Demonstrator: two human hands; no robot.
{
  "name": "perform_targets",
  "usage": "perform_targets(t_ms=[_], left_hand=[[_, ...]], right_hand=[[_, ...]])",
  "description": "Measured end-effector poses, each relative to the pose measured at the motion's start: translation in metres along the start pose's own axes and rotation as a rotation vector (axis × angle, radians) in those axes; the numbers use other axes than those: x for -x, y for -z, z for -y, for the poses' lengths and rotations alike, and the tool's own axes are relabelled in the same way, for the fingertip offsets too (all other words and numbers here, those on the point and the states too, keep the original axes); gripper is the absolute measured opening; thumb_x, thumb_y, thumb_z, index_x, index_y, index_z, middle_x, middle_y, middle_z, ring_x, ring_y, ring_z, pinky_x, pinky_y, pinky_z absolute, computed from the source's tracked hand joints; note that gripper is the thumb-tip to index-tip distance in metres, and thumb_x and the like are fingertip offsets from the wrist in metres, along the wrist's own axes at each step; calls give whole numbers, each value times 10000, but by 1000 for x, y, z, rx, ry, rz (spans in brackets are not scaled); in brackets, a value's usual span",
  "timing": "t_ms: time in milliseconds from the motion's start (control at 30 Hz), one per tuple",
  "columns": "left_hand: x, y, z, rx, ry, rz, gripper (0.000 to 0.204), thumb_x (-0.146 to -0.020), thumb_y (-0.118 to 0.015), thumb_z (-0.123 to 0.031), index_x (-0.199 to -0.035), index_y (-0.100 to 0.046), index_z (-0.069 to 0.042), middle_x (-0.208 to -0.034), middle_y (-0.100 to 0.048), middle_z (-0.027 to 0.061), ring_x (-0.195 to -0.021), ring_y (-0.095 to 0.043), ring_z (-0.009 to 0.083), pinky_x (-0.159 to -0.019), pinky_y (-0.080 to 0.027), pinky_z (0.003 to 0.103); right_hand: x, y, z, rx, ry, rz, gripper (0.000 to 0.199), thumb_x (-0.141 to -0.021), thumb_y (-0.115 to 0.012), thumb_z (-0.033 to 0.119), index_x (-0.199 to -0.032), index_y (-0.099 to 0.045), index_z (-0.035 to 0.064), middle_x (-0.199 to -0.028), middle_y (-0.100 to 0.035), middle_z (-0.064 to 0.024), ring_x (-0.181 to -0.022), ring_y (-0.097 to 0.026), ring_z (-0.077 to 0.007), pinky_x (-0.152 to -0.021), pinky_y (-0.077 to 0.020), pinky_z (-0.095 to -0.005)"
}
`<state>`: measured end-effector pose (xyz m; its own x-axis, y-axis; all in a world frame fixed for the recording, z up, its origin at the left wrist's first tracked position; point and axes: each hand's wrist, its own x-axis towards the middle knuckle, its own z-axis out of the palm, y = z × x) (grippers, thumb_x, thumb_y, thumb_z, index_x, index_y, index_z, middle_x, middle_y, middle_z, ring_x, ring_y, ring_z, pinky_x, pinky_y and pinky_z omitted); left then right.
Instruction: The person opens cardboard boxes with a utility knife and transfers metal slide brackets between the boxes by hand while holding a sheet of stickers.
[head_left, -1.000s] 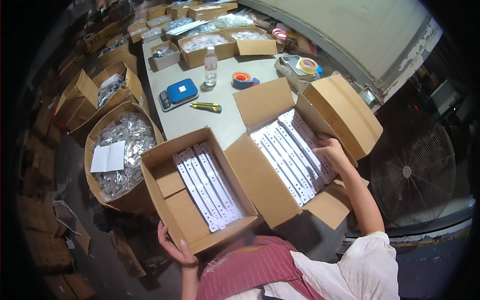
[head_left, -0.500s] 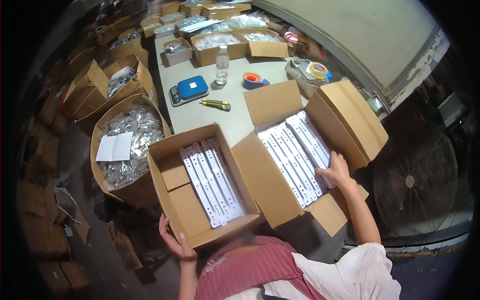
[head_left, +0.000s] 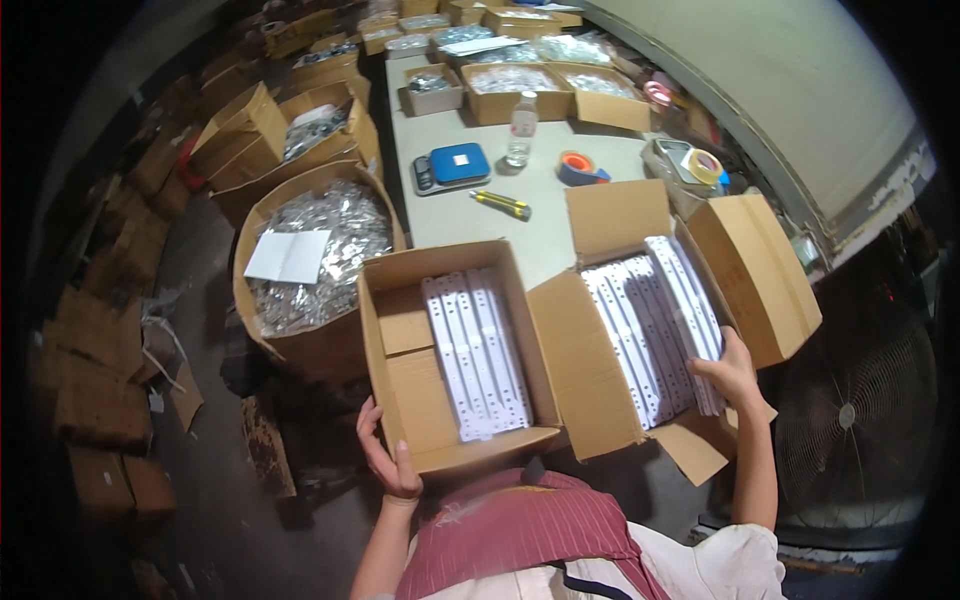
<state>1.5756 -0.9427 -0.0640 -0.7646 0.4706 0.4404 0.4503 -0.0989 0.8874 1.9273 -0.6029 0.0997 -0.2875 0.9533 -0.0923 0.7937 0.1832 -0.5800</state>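
My left hand (head_left: 388, 462) grips the near left corner of an open cardboard box (head_left: 400, 400) that holds a row of white perforated strips (head_left: 478, 352). My right hand (head_left: 728, 370) rests on the near end of a stack of white strips (head_left: 655, 325) lying in a second open cardboard box (head_left: 585, 370) to the right, fingers curled over the outermost strips. Both boxes sit side by side at the near end of the grey table (head_left: 540, 235), the left one hanging over its edge.
On the table lie a yellow utility knife (head_left: 502, 204), a blue scale (head_left: 452, 166), a water bottle (head_left: 520, 130), tape rolls (head_left: 578, 166) and boxes of bagged parts (head_left: 515, 88). A round carton of silver bags (head_left: 315, 255) stands left. A fan (head_left: 850, 420) is right.
The view has shifted so both boxes sit closer and lower. My right hand has slid down to the near end of the strips in the right box; my left hand stays on the left box.
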Motion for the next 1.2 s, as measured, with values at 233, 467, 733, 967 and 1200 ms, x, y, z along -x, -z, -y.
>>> perform_targets(t_ms=[233, 467, 733, 967, 1200], left_hand=[[-3, 2, 2, 4, -13, 13, 579, -881, -520, -279, -1336, -443, 70, -1444, -428, 302, -1331, -435, 404, -1149, -298, 487], [-2, 0, 1, 38, 35, -14, 575, -856, -527, -230, -1346, -444, 58, -1468, -413, 295, -1362, -418, 403, -1164, -290, 480], [-1, 8, -2, -21, 29, 60, 599, -923, -507, -282, -1396, -385, 65, -1494, -373, 287, -1366, -399, 368, -1166, -265, 468], [1, 9, 3, 23, 32, 53, 601, -943, -502, -304, -1399, -376, 67, -1494, -364, 302, -1367, -402, 374, -1163, -271, 473], [-5, 12, -2, -27, -15, 86, 608, -915, -518, -279, -1394, -379, 68, -1479, -374, 301, -1359, -406, 375, -1157, -277, 473]], right_hand=[[62, -32, 84, -772, -33, 439, 740, -689, -798, 213, -1322, -510, -40, -1035, -636, -72, -885, -622, -139, -788, -519, -267], [91, -157, 172, -994, -182, 862, 701, -756, -774, 365, -1294, -532, -13, -905, -620, -62, -750, -622, -119, -642, -511, -258], [65, -316, 191, -742, 40, 801, 635, -807, -838, 210, -1129, -416, -139, -959, -661, -195, -783, -673, -219, -703, -565, -302], [70, -333, 207, 228, 464, 671, 1035, -818, -686, 698, -1123, -440, -260, -814, -682, -325, -752, -715, -432, -685, -584, -460], [64, -302, 231, 410, 1088, 329, 686, -877, -679, 511, -1286, -557, -25, -1118, -656, -174, -1013, -654, -336, -834, -510, -412]])
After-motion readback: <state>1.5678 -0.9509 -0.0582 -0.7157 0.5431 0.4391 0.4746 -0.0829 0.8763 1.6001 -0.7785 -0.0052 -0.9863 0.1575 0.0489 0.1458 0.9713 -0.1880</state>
